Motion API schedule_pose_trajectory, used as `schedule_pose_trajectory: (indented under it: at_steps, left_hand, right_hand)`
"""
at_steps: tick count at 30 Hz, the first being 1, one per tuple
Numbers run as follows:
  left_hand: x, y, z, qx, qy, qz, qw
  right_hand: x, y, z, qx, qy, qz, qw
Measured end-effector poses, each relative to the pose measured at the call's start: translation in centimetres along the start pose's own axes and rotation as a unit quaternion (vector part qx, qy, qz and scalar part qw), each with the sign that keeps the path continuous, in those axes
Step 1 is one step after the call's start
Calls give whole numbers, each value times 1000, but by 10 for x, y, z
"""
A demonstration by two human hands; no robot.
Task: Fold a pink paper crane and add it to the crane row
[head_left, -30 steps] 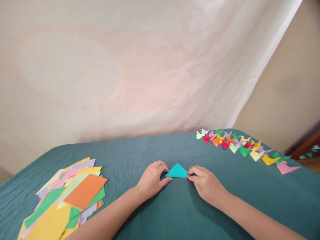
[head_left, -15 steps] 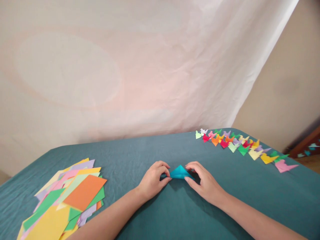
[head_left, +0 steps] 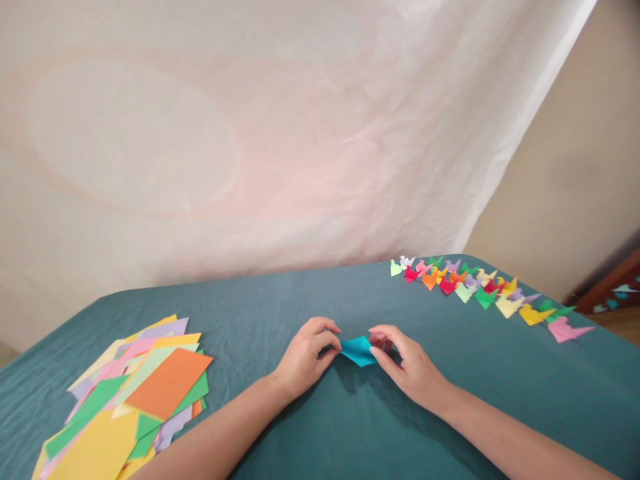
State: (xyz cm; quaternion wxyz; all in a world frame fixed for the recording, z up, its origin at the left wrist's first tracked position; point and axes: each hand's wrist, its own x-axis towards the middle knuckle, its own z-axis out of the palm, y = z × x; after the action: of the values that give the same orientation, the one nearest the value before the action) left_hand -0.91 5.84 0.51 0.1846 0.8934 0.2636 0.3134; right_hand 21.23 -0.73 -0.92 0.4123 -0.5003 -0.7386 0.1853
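Observation:
Between my two hands is a small piece of folded blue paper (head_left: 358,351), held near the middle front of the table. Its visible part is roughly diamond-shaped, and its ends run in behind my fingers. My left hand (head_left: 309,357) pinches the left end between thumb and fingertips. The right end sits in the fingertips of my right hand (head_left: 407,363), with the thumb on the near side. A shadow falls on the cloth just below the paper.
A loose pile of coloured paper sheets (head_left: 165,387) lies at the left, beside my left forearm. Rows of small folded paper birds (head_left: 485,298) stand at the far right. Dark green cloth (head_left: 260,300) covers the table, and a pale curtain (head_left: 300,133) hangs behind it.
The blue paper has gone from a triangle with its peak upward to a diamond-like shape with a point toward me. Both hands have stayed in nearly the same place.

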Motion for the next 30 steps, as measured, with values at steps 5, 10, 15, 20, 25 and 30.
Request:
schedule_pose_trajectory:
  at_steps: [5,10,15,20,25,30]
  left_hand:
    - [0,3,-1,40,1,37,999]
    - [-1,18,-4,108,-15,87,990]
    - [-2,25,-5,140,-77,139,977]
    - [-1,22,-6,139,-79,132,978]
    - [-1,17,-5,110,-83,119,983]
    - [-3,13,-1,93,-86,112,986]
  right_hand:
    - [-1,5,2,2,34,5,999]
    - [2,-1,-1,-7,23,-37,999]
    - [5,-4,-2,1,32,-76,997]
    - [4,-1,-1,5,32,-58,998]
    - [4,7,-1,-19,28,-22,999]
    - [5,14,-2,-51,5,-9,999]
